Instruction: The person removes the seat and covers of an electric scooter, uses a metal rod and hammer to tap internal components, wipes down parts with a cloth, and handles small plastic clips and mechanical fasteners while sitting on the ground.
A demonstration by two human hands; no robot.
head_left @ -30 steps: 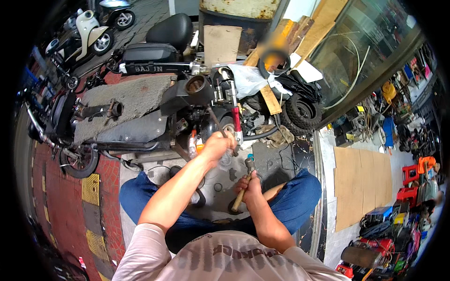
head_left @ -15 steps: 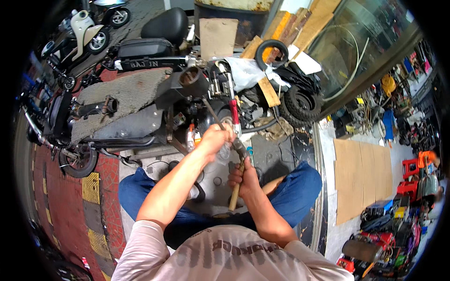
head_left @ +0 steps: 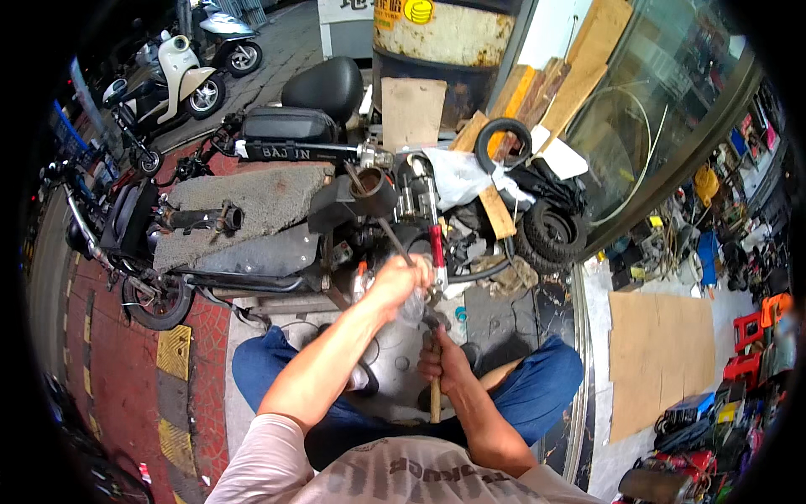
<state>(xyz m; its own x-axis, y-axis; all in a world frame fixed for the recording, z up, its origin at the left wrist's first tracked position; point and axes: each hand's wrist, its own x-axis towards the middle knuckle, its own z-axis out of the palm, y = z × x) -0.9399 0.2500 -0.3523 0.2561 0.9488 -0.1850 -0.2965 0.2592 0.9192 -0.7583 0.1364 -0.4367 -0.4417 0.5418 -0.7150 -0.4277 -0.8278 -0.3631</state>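
My left hand [head_left: 403,281] is closed around a thin metal rod [head_left: 393,237] that slants up and away. The rod meets a dark metal cylinder [head_left: 374,197] on a bracket, and a rod-like end shows in the cylinder's open top. Lower and to the right, my right hand [head_left: 445,363] grips a hammer [head_left: 435,401] by its wooden handle, its dark head up near my left hand. A silver and red shock absorber [head_left: 437,244] stands just beyond my hands. Clear plastic [head_left: 411,309] lies below my left hand.
A scooter deck with a worn grey mat [head_left: 260,189] lies to the left. Tyres [head_left: 550,231], wood planks [head_left: 537,92] and a plastic bag [head_left: 457,176] crowd the far right, beside a glass panel [head_left: 646,109]. Flat cardboard [head_left: 659,361] covers floor at the right.
The view has tilted upward. My left hand has moved the rod's far end from below the cylinder up to its opening. The hammer head has dropped slightly away from my left hand.
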